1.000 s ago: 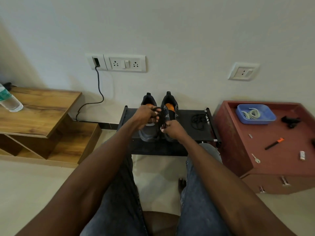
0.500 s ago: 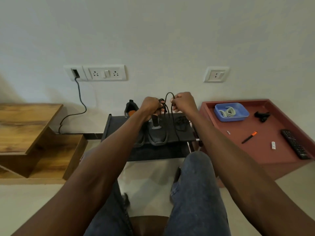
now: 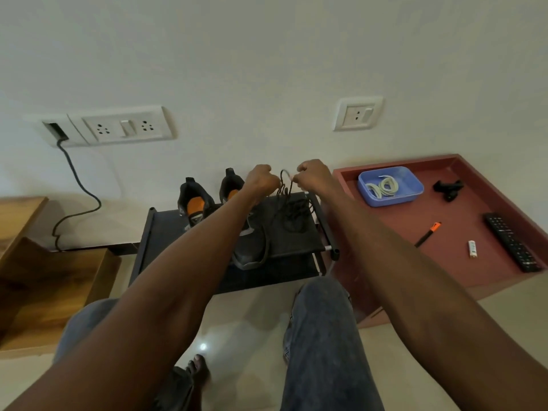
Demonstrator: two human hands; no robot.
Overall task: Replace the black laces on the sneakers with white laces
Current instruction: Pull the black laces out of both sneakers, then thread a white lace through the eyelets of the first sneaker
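Two sneakers stand side by side on the black rack, heels to the wall, toes toward the person. Above the rack's right half, the left hand and right hand each pinch one black lace with curled fingers; it hangs to a tangle on the rack. Right, on the red surface, one blue tray holds coiled white laces.
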